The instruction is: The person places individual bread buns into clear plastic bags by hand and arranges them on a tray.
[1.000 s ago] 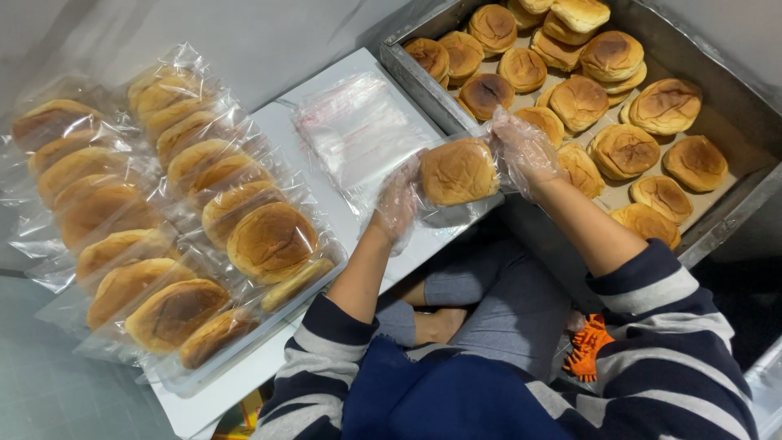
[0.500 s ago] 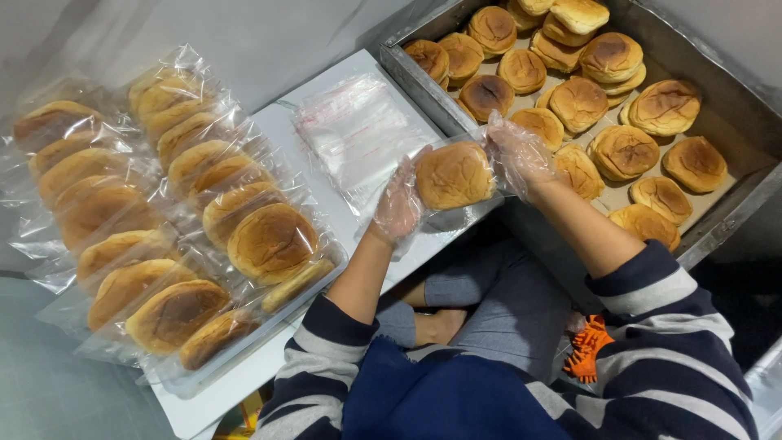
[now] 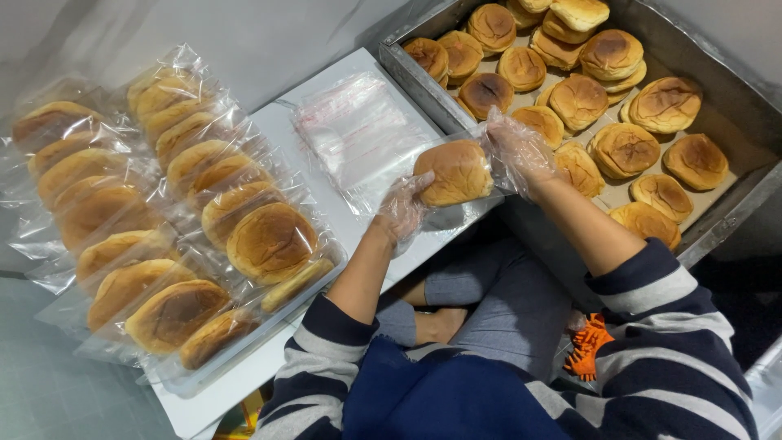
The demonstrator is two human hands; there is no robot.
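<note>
**2 gloved hands bagging 1 bun**

Head view: the left hand (image 3: pixel 401 210) and right hand (image 3: pixel 515 151) both grip 1 golden bun (image 3: pixel 454 172), fingers closed on a clear bag (image 3: pixel 481 143) around it. It hangs above the white board (image 3: pixel 281 130), beside the metal tray (image 3: pixel 737 204). Bagging looks underway; next comes seating it fully. Its long axis runs left-right, dome toward the camera.

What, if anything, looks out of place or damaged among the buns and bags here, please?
Little stands out. The bagged buns on the left lie overlapping and slightly askew rather than squared up. In the metal tray, some loose buns are piled on others. The bun between both hands looks intact.
</note>
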